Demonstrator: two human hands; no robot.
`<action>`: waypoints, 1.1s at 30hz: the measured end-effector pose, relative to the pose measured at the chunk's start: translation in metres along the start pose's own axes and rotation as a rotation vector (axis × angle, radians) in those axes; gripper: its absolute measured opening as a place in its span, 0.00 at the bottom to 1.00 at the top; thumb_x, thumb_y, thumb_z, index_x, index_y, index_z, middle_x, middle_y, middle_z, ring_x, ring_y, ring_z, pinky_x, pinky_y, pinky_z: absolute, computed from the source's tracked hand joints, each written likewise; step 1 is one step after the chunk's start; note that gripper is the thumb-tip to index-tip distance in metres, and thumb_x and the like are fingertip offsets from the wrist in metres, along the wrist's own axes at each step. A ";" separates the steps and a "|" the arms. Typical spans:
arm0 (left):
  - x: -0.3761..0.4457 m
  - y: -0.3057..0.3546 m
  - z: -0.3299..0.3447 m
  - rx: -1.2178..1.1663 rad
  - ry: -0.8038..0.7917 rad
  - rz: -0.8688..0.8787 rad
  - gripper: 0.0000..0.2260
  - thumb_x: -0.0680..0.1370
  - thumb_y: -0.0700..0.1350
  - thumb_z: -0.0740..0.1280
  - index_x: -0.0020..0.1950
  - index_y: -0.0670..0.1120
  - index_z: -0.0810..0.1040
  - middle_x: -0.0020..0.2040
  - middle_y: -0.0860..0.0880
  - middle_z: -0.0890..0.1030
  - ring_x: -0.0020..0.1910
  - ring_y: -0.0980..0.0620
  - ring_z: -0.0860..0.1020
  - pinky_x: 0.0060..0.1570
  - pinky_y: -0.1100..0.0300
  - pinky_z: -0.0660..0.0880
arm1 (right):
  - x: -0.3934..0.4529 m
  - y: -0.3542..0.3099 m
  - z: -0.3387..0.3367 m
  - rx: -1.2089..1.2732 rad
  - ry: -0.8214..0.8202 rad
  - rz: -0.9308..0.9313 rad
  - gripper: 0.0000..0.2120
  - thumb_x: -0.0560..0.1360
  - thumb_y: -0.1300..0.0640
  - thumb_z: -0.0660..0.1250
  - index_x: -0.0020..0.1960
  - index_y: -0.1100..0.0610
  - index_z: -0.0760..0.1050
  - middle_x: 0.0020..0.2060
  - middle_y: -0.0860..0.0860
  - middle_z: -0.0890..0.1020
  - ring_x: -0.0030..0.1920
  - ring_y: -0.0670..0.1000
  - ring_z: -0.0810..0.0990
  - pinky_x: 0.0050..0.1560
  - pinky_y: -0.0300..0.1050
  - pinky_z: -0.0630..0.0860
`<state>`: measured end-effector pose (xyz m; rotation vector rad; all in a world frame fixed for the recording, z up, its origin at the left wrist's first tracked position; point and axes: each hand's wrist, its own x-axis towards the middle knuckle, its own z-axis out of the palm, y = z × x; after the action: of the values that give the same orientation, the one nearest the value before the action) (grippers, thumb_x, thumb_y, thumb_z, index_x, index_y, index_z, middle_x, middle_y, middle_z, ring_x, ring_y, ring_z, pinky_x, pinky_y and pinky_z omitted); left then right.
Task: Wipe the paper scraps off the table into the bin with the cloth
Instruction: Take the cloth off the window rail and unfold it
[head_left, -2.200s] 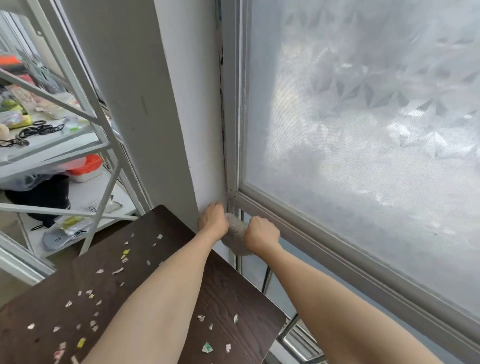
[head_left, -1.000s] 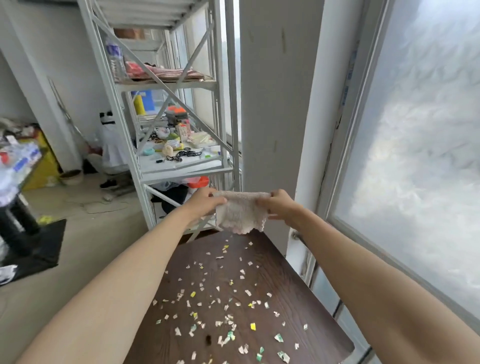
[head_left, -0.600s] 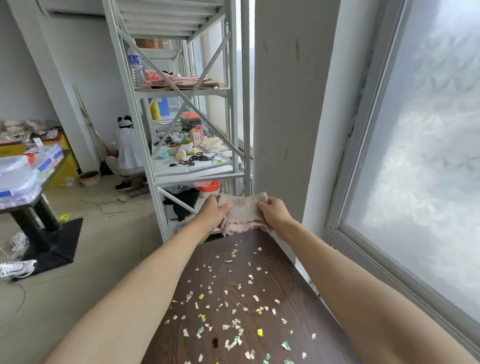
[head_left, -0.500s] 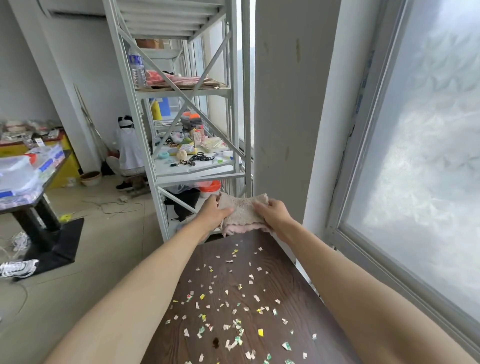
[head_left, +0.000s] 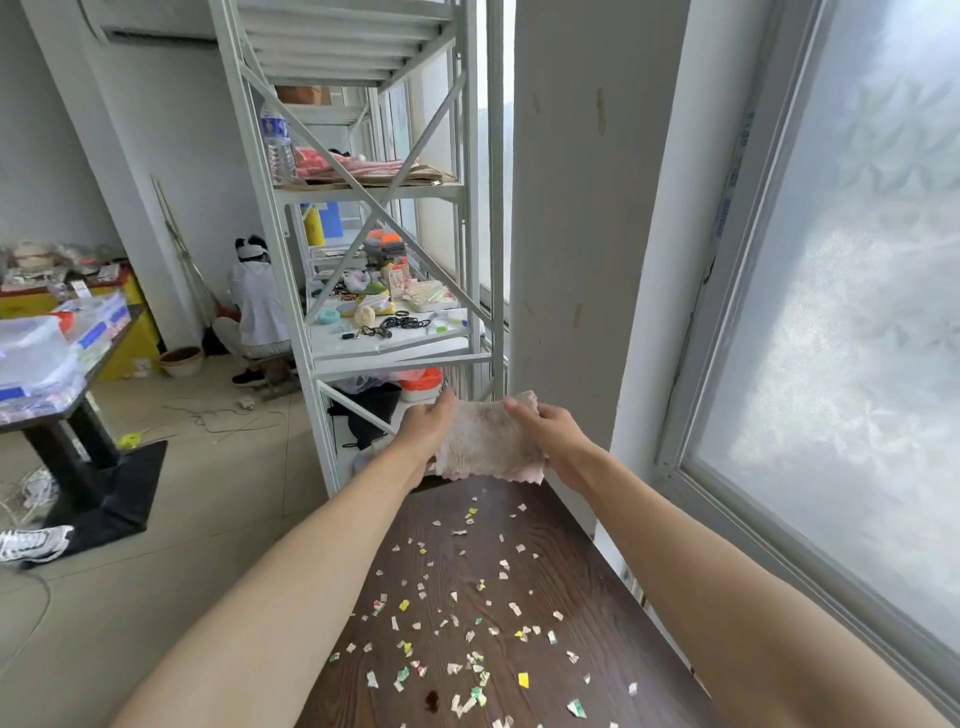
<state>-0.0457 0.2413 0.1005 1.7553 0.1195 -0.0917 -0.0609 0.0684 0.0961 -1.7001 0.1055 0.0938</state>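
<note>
You hold the cloth (head_left: 488, 441) in both hands above the far edge of the table (head_left: 587, 587). Your left hand (head_left: 428, 431) grips its left side and your right hand (head_left: 553, 434) its right side, fingers (head_left: 519, 404) curled over the top and pinching the fabric, which hangs folded between them, clear of the wood. Paper scraps (head_left: 467, 644), white, yellow and green, lie scattered across the dark tabletop from its middle to its near edge. A metal shelving rack (head_left: 363, 218) stands just beyond the far edge, and a frosted window (head_left: 841, 312) runs along the right edge.
</note>
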 end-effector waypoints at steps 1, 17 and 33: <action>0.003 -0.001 0.000 0.023 0.010 0.038 0.21 0.81 0.55 0.56 0.63 0.41 0.72 0.58 0.46 0.73 0.58 0.50 0.71 0.55 0.56 0.68 | 0.001 -0.002 0.001 -0.023 0.065 0.028 0.26 0.75 0.40 0.64 0.60 0.61 0.75 0.56 0.50 0.76 0.55 0.51 0.76 0.62 0.52 0.73; 0.003 -0.002 0.000 0.341 0.044 0.234 0.13 0.79 0.41 0.58 0.64 0.42 0.68 0.48 0.44 0.75 0.37 0.52 0.72 0.36 0.58 0.68 | 0.013 0.003 0.003 -0.229 0.340 -0.057 0.11 0.77 0.51 0.60 0.40 0.57 0.72 0.36 0.53 0.78 0.39 0.53 0.77 0.44 0.51 0.76; -0.008 -0.010 0.025 0.580 0.167 0.304 0.10 0.71 0.45 0.68 0.50 0.46 0.73 0.52 0.44 0.74 0.49 0.44 0.77 0.46 0.55 0.72 | 0.008 0.003 0.044 -0.232 0.317 -0.105 0.15 0.73 0.51 0.65 0.31 0.56 0.69 0.29 0.52 0.75 0.36 0.54 0.74 0.39 0.45 0.72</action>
<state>-0.0546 0.2180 0.0868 2.3384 -0.0626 0.2684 -0.0536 0.1115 0.0861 -1.9390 0.2487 -0.2516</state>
